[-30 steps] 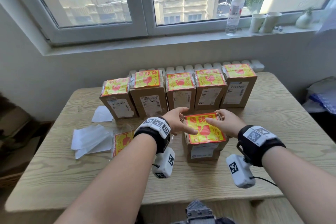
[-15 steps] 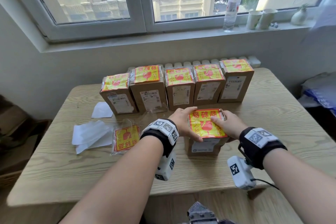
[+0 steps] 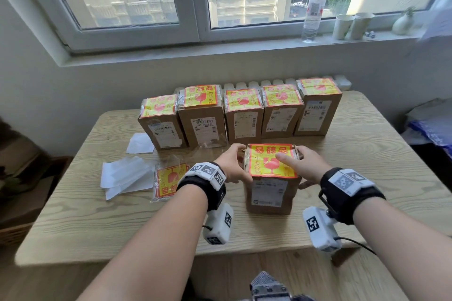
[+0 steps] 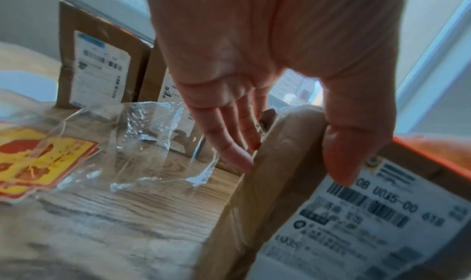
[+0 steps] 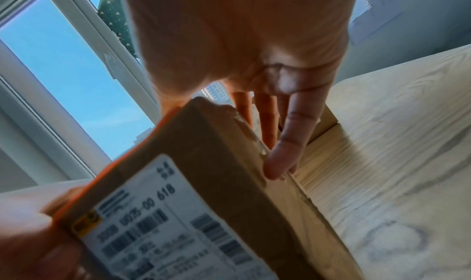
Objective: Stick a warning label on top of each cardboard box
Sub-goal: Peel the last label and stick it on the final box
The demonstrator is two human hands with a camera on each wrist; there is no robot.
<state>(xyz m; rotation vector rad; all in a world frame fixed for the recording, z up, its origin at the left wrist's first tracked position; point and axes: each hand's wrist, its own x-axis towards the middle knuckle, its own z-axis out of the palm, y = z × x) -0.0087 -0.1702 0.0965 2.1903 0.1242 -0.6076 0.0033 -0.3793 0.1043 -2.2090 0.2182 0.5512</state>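
Observation:
A brown cardboard box (image 3: 269, 198) stands upright in the middle of the table, with a yellow and red warning label (image 3: 270, 161) on its top. My left hand (image 3: 234, 165) grips its left upper edge; in the left wrist view the fingers (image 4: 237, 157) lie along the side of the box (image 4: 275, 214) and the thumb rests on its front. My right hand (image 3: 297, 164) holds the right upper edge, thumb on the label. The right wrist view shows the fingers (image 5: 282, 153) down the side of the box (image 5: 203, 163). Behind it, a row of several labelled boxes (image 3: 244, 117) stands.
A clear plastic bag of spare labels (image 3: 168, 179) lies left of my left hand, with white backing papers (image 3: 124, 176) further left. The wooden table (image 3: 367, 178) has bare room at the right and front. A bottle (image 3: 314, 7) and cups (image 3: 352, 25) stand on the windowsill.
Both hands have slid off the top of the label to the box's sides. Only the right thumb still lies on the label. The box has stayed in about the same place.

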